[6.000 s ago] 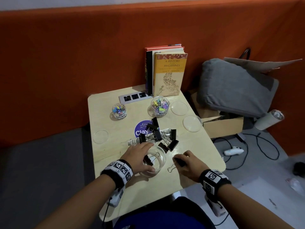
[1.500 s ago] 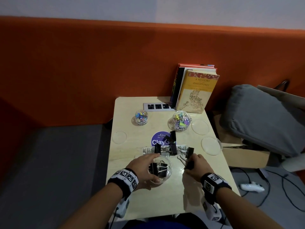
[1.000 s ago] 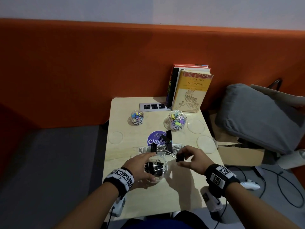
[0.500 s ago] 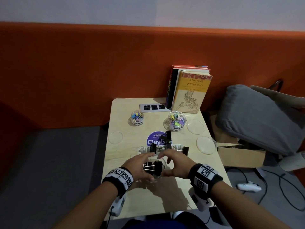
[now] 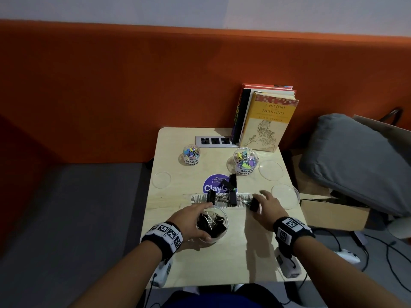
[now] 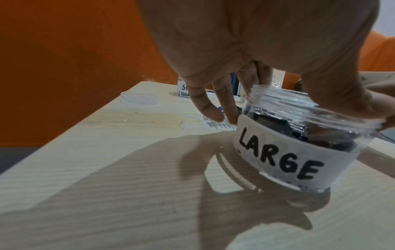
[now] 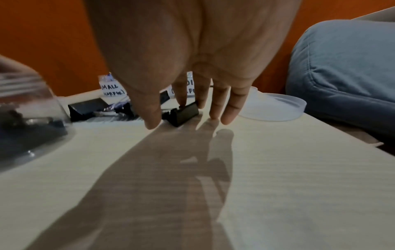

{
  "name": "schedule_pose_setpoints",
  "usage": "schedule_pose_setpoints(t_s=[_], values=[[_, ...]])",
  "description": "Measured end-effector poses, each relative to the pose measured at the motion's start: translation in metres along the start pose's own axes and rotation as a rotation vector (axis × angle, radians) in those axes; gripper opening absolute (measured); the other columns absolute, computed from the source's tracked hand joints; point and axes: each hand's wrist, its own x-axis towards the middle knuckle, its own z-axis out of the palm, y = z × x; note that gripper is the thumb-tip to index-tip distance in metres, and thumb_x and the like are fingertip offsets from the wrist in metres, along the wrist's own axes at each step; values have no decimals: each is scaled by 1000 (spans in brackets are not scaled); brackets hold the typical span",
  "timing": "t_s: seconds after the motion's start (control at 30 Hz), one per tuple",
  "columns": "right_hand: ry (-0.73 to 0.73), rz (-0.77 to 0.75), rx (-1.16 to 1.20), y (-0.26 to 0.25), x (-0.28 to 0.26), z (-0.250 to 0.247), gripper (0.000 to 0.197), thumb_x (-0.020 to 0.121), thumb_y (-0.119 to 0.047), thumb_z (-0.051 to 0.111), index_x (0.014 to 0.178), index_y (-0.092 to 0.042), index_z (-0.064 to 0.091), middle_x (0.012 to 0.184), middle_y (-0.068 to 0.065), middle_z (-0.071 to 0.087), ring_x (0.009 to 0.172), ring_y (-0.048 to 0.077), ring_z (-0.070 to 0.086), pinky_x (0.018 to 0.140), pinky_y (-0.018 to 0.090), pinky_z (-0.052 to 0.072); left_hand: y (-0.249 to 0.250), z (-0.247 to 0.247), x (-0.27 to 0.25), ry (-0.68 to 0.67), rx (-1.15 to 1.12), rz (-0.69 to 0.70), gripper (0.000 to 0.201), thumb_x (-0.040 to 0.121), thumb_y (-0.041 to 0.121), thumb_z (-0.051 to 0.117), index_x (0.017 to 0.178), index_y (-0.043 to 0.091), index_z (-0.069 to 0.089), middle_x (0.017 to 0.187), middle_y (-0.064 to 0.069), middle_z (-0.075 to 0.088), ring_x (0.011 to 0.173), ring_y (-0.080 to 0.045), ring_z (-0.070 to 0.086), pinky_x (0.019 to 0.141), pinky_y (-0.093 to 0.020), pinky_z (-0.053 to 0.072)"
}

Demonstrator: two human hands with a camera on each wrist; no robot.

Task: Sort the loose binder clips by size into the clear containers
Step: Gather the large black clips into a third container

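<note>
A clear jar [image 5: 226, 218] labelled LARGE [image 6: 278, 155] stands near the table's front edge with black binder clips inside. My left hand [image 5: 191, 218] grips it, thumb on the near rim and fingers on the far side. Three more large black clips [image 5: 232, 197] lie loose behind the jar on a purple sticker and a strip of tape. My right hand [image 5: 266, 207] is to the jar's right, fingers straight, over another black clip [image 5: 254, 205]. In the right wrist view the forefinger tip touches that clip [image 7: 186, 113] and the thumb [image 7: 152, 121] stands beside it.
A small jar [image 5: 191, 154] and a medium jar [image 5: 245, 160] of coloured clips stand further back. Clear lids lie at the left [image 5: 161, 180] and right [image 5: 270, 170], [image 5: 284, 196]. Books [image 5: 266, 121] and a socket strip [image 5: 214, 141] are at the back. A grey cushion [image 5: 355, 161] lies off the right edge.
My right hand carried a black clip to the large jar, released it there, and has moved back right onto another clip on the table. The left hand kept hold of the jar.
</note>
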Motion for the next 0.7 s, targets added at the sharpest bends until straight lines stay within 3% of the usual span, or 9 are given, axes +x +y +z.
schedule_pose_setpoints(t_s=[0.07,0.17,0.23,0.33,0.43,0.5,0.6,0.7], values=[[-43,-32,16,6,0,7,63,84,-28,67,142,-19,44,147,8,40,126,31,47,106,38,41,0,1,0,7,-6,-4,104,67,49,85,151,42,24,155,12,35,138,-12,39,110,-31,37],[11,-23,64,11,-1,14,46,82,-28,68,126,-21,55,128,4,54,114,26,53,97,37,46,0,1,0,11,-7,-10,103,68,48,85,151,42,24,155,13,35,138,-13,39,110,-31,37],[34,7,76,12,-2,17,39,80,-34,71,115,-24,57,117,1,56,108,25,55,89,39,50,0,1,0,6,-6,-13,104,67,49,85,151,43,23,155,12,35,138,-13,39,110,-33,37],[51,67,94,12,-1,19,44,76,-47,73,112,-26,57,110,-2,54,104,23,54,87,38,50,0,2,0,7,-2,-17,104,67,51,84,151,44,23,155,12,36,138,-13,40,110,-34,38],[59,95,113,10,0,20,40,76,-47,74,107,-28,56,108,-2,55,101,22,56,84,38,52,0,2,-1,6,-2,-16,104,68,51,84,151,44,22,155,13,35,137,-12,40,110,-35,39],[56,110,128,9,-1,20,41,76,-42,74,109,-26,55,108,0,58,100,24,59,83,38,52,1,2,-1,5,-1,-15,104,68,51,84,151,43,23,155,13,35,138,-12,40,110,-35,39],[97,170,218,6,-6,13,61,72,-40,76,124,-20,51,108,5,67,97,25,63,80,34,53,1,3,-1,9,-1,-14,103,68,50,84,151,43,22,156,12,34,138,-13,39,110,-35,38],[175,136,432,-1,-14,1,62,70,-39,81,123,-23,52,100,-2,70,90,17,65,74,28,51,0,4,-1,10,-13,-13,103,69,50,84,151,42,23,156,12,34,138,-13,39,110,-35,38]])
